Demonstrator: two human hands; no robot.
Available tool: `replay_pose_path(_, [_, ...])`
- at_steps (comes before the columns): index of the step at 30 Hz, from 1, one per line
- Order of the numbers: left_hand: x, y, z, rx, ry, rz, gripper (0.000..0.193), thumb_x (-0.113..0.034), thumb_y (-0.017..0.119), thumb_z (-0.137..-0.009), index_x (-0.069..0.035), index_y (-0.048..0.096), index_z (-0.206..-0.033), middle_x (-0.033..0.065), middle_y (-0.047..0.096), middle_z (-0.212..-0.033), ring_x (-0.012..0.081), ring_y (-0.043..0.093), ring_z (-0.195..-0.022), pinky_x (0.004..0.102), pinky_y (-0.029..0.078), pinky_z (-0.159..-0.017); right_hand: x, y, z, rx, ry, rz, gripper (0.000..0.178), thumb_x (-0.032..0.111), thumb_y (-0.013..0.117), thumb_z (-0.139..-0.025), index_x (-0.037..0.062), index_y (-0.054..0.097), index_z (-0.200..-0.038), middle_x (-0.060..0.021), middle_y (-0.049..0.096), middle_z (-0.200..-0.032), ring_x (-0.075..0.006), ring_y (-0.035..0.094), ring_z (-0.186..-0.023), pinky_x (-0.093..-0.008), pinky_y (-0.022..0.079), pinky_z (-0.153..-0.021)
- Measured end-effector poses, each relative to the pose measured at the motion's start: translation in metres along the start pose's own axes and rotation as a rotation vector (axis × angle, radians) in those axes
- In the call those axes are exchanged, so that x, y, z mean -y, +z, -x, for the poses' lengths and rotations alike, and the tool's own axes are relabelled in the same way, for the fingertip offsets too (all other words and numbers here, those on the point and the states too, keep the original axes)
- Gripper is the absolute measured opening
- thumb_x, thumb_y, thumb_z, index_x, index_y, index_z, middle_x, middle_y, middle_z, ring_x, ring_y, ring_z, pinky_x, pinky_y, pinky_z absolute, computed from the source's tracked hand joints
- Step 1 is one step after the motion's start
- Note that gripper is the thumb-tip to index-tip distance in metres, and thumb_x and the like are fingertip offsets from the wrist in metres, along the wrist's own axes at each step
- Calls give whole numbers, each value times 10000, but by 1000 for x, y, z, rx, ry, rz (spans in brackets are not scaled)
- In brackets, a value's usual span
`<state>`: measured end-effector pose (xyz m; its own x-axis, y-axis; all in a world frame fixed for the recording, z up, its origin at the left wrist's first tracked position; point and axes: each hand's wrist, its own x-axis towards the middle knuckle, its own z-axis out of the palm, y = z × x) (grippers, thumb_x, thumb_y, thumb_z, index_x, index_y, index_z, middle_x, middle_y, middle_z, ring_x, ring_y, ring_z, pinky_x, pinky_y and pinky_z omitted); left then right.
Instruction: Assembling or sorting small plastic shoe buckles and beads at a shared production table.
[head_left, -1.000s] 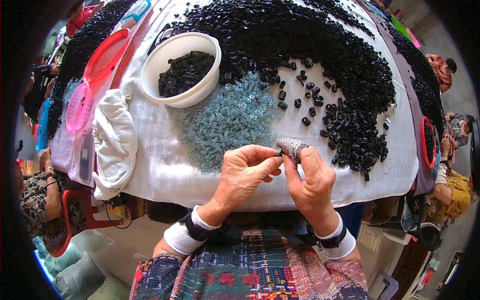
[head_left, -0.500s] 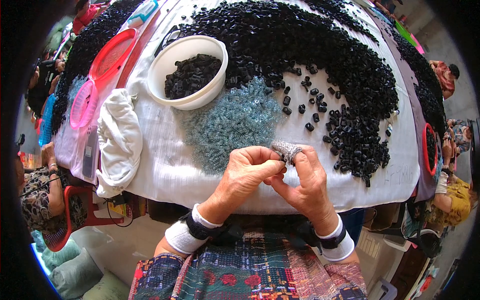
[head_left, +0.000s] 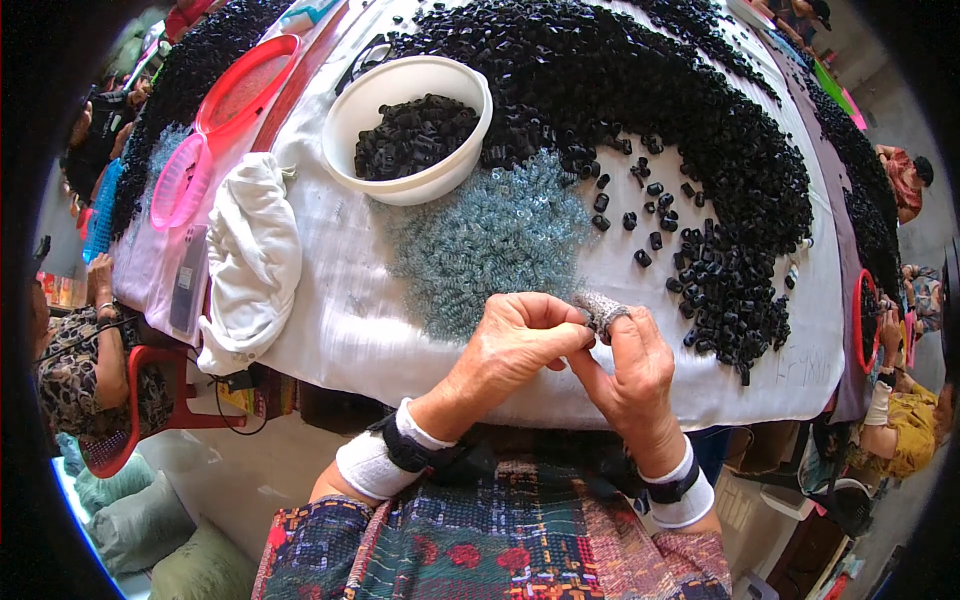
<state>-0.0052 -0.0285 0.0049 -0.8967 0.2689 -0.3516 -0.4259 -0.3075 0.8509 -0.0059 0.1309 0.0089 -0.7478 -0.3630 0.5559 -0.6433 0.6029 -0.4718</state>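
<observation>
My left hand (head_left: 512,345) and my right hand (head_left: 636,375) meet fingertip to fingertip over the near part of the white cloth. Both are closed in a pinch. Whatever they hold is small and hidden between the fingers. A grey knitted finger cover (head_left: 600,306) sits on a finger of my right hand. Just beyond my left hand spreads a heap of small pale-blue coil springs (head_left: 480,250). Small black plastic pieces (head_left: 715,290) lie loose to the right of my right hand, joining a large black heap (head_left: 600,80) that curves around the far side.
A white bowl (head_left: 478,140) partly filled with black pieces stands behind the springs. Left of it lie a bundled white cloth (head_left: 255,260), a phone (head_left: 187,280), a pink basket (head_left: 182,185) and a red tray (head_left: 290,45). Other people sit at both sides, one on a red chair (head_left: 150,355).
The view has shifted slightly, so the bowl and heaps appear farther right and the far items higher. My hands stay pinched together, with small finger movements.
</observation>
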Motion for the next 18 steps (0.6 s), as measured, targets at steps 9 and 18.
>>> replay_pose_path(9, [-3, -5, 1, 33, 10, -35, 160, -136, 661, -836, 21, 664, -868, 42, 656, -766, 103, 621, -697, 225, 507, -624, -1, 5, 0, 8, -67, 6, 289, 47, 760, -628, -24, 540, -801, -141, 520, -735, -302, 518, -626, -371, 434, -512])
replay_pose_path(18, [-8, -3, 3, 117, -3, -17, 215, -168, 680, -843, 20, 664, -946, 53, 674, -802, 117, 639, -713, 227, 517, -647, -3, -3, -4, -45, -45, -9, 288, 58, 765, -640, -29, 564, -827, -148, 535, -758, -299, 534, -647, -368, 458, -535])
